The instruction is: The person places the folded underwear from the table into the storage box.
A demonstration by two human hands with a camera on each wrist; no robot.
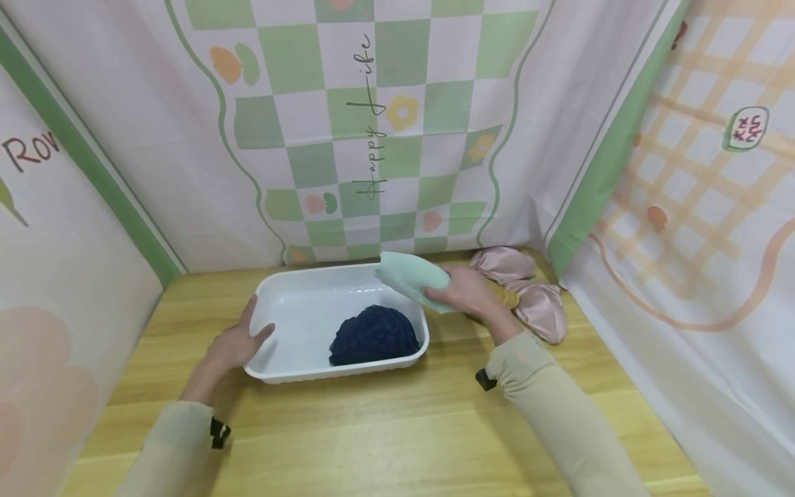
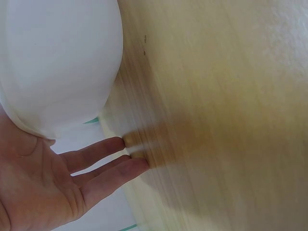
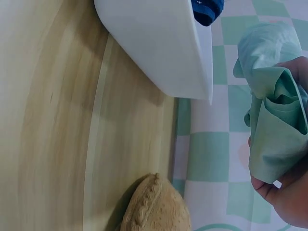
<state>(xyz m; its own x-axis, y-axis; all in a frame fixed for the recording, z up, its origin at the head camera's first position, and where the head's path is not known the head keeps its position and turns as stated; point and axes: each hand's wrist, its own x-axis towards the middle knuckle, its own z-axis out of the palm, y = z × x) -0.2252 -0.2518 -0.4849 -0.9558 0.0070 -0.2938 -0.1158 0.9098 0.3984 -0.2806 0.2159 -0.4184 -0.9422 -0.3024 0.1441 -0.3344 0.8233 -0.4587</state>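
Note:
A white rectangular tray [image 1: 298,297] stands on the wooden table with a dark navy gathered fabric piece [image 1: 375,336] in its right half. My left hand [image 1: 232,345] holds the tray's left side, thumb over the rim and the other fingers outside. In the left wrist view, two of its fingertips [image 2: 139,163] reach down by the table. Above the tray's back right corner, my right hand [image 1: 466,290] grips a folded mint-green cloth [image 1: 413,273]. The right wrist view shows this cloth [image 3: 276,139] bunched into soft folds between thumb and fingers.
Right of the tray lie a pink satin bow [image 1: 540,307] and a mustard fabric piece [image 1: 509,298], partly behind my right hand. A tan textured fabric piece [image 3: 156,209] shows in the right wrist view. Printed curtains [image 1: 397,138] hang behind the table and at both sides.

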